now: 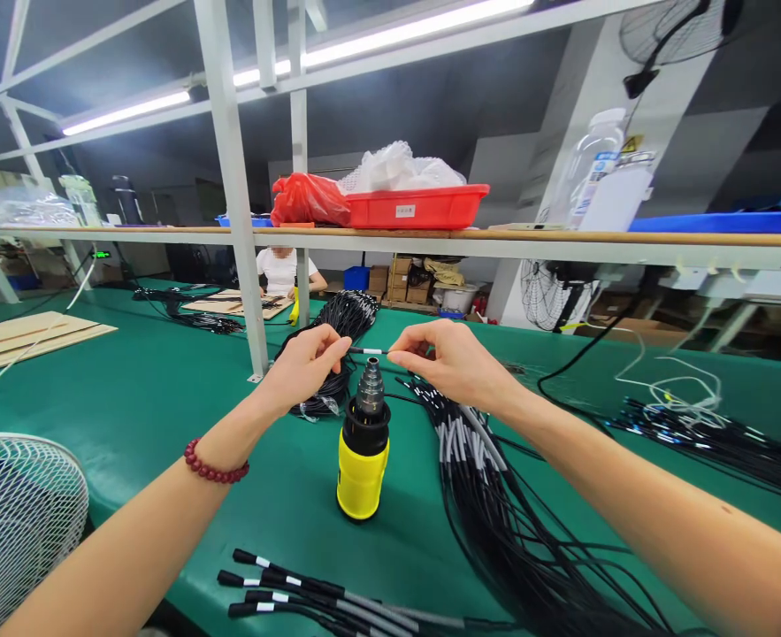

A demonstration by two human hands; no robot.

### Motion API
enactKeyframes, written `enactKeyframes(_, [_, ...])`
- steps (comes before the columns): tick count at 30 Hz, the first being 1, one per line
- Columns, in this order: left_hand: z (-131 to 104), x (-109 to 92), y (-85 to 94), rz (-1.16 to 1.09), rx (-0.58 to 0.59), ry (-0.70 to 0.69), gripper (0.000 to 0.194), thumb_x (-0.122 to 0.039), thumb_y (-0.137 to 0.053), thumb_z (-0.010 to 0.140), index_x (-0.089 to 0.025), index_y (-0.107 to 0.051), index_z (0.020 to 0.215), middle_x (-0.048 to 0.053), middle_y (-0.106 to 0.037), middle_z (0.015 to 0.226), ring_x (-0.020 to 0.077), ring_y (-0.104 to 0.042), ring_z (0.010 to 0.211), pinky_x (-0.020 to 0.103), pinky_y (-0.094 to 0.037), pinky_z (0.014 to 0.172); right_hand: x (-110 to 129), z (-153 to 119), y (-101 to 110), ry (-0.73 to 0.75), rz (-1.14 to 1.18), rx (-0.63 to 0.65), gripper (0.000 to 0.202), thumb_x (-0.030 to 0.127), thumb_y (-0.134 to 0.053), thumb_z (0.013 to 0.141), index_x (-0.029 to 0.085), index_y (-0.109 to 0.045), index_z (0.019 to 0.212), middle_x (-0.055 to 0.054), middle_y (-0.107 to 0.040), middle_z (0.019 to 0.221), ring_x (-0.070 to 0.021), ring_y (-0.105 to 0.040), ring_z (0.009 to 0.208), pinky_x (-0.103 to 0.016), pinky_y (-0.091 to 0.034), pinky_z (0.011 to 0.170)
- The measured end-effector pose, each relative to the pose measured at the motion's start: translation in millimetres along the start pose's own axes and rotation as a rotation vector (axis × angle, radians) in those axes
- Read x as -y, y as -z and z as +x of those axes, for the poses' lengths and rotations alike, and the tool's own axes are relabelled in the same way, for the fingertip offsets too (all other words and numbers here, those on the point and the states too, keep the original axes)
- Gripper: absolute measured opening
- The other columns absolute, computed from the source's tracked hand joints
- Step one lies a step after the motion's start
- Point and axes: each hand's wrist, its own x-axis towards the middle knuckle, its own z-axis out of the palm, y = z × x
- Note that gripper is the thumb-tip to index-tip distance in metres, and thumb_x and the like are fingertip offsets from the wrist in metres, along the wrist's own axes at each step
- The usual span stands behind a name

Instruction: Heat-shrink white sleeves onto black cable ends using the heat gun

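Observation:
A thin black cable (368,351) with a white sleeve on it is stretched between my two hands. My left hand (315,358) pinches its left end, and my right hand (440,354) pinches the right end. Just below the cable, the metal nozzle of a yellow and black heat gun (363,460) points straight up; the gun stands upright on the green table. Beneath my right hand lies a big bundle of black cables (476,460) with grey sleeves. Behind my left hand is a coiled heap of black cables (347,318).
Several finished-looking cable ends (264,584) lie at the table's front edge. A white fan (19,522) stands at left. More cables (701,433) lie at right. A shelf post (231,177) rises behind my left hand; the shelf holds a red tray (417,208). Across the table sits another person (287,270).

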Motion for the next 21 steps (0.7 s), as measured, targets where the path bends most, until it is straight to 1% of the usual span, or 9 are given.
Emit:
enactKeyframes(2, [0.0, 0.5, 1.3, 0.020, 0.047, -0.001, 0.045, -0.051, -0.043, 0.097, -0.019, -0.056, 0.068, 0.000, -0.058, 0.063, 0.0132, -0.051, 0.061, 0.027, -0.038, 0.060, 0.5, -1.5, 1.2, 0.012, 0.022, 0.002, 0.021, 0.027, -0.060, 0.085, 0.016, -0.071, 0.071, -0.001, -0.064, 0.067, -0.0126, -0.051, 0.060, -0.027, -0.035, 0.058])
enactKeyframes(4, [-1.1, 0.2, 2.3, 0.022, 0.069, -0.008, 0.050, -0.052, -0.041, 0.097, -0.019, -0.054, 0.062, -0.001, -0.056, 0.058, 0.0124, -0.050, 0.058, 0.026, -0.037, 0.059, 0.3, -3.5, 3.0, 0.018, 0.055, 0.025, 0.026, 0.033, -0.058, 0.086, 0.016, -0.071, 0.071, 0.000, -0.058, 0.061, -0.0118, -0.045, 0.057, -0.027, -0.032, 0.055])
enactKeyframes(7, [-3.1, -1.6, 2.5, -0.028, 0.059, -0.024, 0.046, -0.049, -0.046, 0.096, -0.019, -0.051, 0.061, -0.002, -0.054, 0.059, 0.0116, -0.048, 0.058, 0.026, -0.036, 0.058, -0.6, -5.8, 6.5, 0.012, 0.092, 0.107, 0.035, 0.042, -0.054, 0.088, 0.016, -0.073, 0.074, 0.004, -0.044, 0.054, -0.0109, -0.035, 0.053, -0.027, -0.025, 0.050])
enactKeyframes(9, [-3.9, -2.9, 1.9, -0.065, 0.049, -0.033, 0.041, -0.046, -0.049, 0.095, -0.019, -0.051, 0.064, -0.002, -0.054, 0.062, 0.0116, -0.049, 0.061, 0.026, -0.037, 0.060, -1.0, -5.8, 8.0, 0.003, 0.090, 0.134, 0.037, 0.044, -0.052, 0.088, 0.016, -0.073, 0.075, 0.004, -0.040, 0.054, -0.0107, -0.032, 0.052, -0.027, -0.023, 0.050])
enactKeyframes(11, [-4.1, -4.0, 1.0, -0.079, 0.043, -0.042, 0.033, -0.041, -0.053, 0.093, -0.019, -0.052, 0.067, -0.002, -0.055, 0.066, 0.0119, -0.049, 0.064, 0.026, -0.038, 0.062, -1.2, -4.4, 7.9, -0.009, 0.064, 0.115, 0.032, 0.040, -0.055, 0.088, 0.016, -0.071, 0.074, 0.004, -0.044, 0.055, -0.0107, -0.035, 0.053, -0.027, -0.026, 0.052])
enactKeyframes(15, [-3.6, -5.3, -0.4, -0.071, 0.026, -0.014, 0.021, -0.035, -0.057, 0.089, -0.020, -0.055, 0.075, -0.001, -0.058, 0.073, 0.0127, -0.050, 0.069, 0.027, -0.038, 0.064, -1.3, -0.4, 4.8, -0.021, -0.007, 0.054, 0.021, 0.028, -0.059, 0.085, 0.016, -0.068, 0.070, 0.000, -0.058, 0.064, -0.0125, -0.047, 0.061, -0.027, -0.033, 0.059])
enactKeyframes(16, [-3.6, -5.4, -0.5, -0.064, 0.022, -0.002, 0.022, -0.036, -0.056, 0.090, -0.020, -0.054, 0.075, -0.001, -0.058, 0.073, 0.0127, -0.049, 0.069, 0.027, -0.037, 0.064, -1.3, 0.0, 4.3, -0.017, -0.011, 0.053, 0.020, 0.027, -0.059, 0.085, 0.017, -0.068, 0.070, 0.000, -0.060, 0.065, -0.0129, -0.049, 0.062, -0.027, -0.034, 0.060])
enactKeyframes(18, [-3.6, -5.0, -0.4, -0.046, 0.032, 0.017, 0.033, -0.043, -0.050, 0.094, -0.020, -0.051, 0.070, -0.002, -0.053, 0.066, 0.0121, -0.045, 0.063, 0.027, -0.034, 0.061, -0.8, -0.3, 4.1, -0.002, -0.005, 0.060, 0.020, 0.026, -0.059, 0.086, 0.017, -0.067, 0.070, 0.000, -0.062, 0.066, -0.0131, -0.051, 0.063, -0.028, -0.035, 0.060])
enactKeyframes(21, [-4.4, -3.6, -0.2, -0.017, 0.061, 0.018, 0.049, -0.052, -0.041, 0.097, -0.020, -0.042, 0.060, -0.005, -0.039, 0.055, 0.0108, -0.034, 0.054, 0.028, -0.025, 0.055, 0.2, -1.9, 4.8, 0.019, -0.005, 0.063, 0.022, 0.028, -0.059, 0.087, 0.017, -0.067, 0.070, 0.000, -0.061, 0.065, -0.0130, -0.050, 0.062, -0.028, -0.035, 0.059])
